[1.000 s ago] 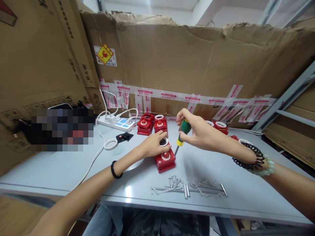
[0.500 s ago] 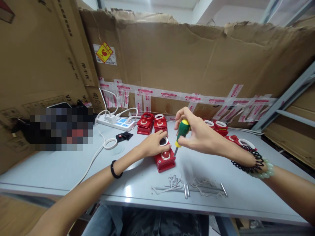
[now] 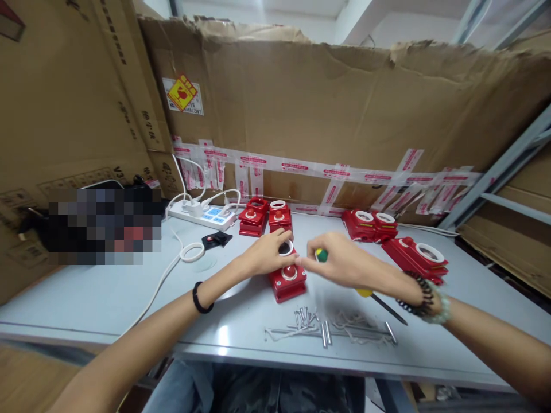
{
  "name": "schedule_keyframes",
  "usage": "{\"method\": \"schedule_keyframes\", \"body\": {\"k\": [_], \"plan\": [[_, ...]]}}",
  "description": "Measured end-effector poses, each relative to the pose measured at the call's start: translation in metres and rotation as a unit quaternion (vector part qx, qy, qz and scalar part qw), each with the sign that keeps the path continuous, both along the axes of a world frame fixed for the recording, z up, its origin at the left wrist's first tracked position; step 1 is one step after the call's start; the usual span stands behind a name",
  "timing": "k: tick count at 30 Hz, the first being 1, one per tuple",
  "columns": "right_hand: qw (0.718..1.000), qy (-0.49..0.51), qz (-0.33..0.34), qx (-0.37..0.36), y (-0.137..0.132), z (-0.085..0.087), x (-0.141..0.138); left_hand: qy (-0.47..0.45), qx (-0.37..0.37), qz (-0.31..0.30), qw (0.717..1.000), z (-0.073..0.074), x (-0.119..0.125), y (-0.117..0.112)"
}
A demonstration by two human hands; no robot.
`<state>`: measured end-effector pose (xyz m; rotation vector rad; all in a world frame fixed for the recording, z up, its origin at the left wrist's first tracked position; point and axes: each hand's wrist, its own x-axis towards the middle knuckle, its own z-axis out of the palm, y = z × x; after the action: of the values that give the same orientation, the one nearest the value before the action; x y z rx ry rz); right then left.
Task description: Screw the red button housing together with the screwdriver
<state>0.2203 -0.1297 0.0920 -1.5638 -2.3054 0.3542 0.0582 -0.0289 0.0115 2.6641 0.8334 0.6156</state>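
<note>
Red plastic push-button box sits on the pale grey tabletop near the front edge, directly under both hands. The left hand lies on its far end, fingers loosely curved over the white ring on top, pressing down rather than clasping. The right hand is closed around a green-and-yellow-handled screwdriver. The green butt peeps out by the thumb, and the dark shaft points away from the box towards the person's right. Its fingertips reach the box's right edge, close to the left hand's fingers.

Just in front of the box lies a heap of small silver screws, with a few long metal pins beside it. Two more red button boxes stand behind the hands, and several others lie to the right. A white power strip, a white cable loop and a small black part lie to the left, before the taped brown cardboard wall.
</note>
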Motion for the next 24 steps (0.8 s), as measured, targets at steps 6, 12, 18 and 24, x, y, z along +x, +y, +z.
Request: {"method": "schedule_keyframes", "body": {"k": [6, 12, 18, 24], "plan": [[0.989, -0.14, -0.026, -0.024, 0.004, -0.042, 0.002, 0.006, -0.004, 0.007, 1.0, 0.003, 0.0, -0.003], [0.988, -0.151, 0.006, -0.021, 0.005, -0.036, 0.003, 0.005, -0.001, 0.006, 1.0, 0.001, 0.0, -0.001], [0.99, -0.139, 0.005, -0.025, -0.007, -0.025, -0.002, 0.008, -0.005, 0.003, 1.0, 0.0, 0.0, 0.0], [0.978, -0.167, 0.061, -0.112, -0.022, -0.043, 0.004, 0.014, 0.002, 0.015, 1.0, 0.0, 0.0, -0.001]]}}
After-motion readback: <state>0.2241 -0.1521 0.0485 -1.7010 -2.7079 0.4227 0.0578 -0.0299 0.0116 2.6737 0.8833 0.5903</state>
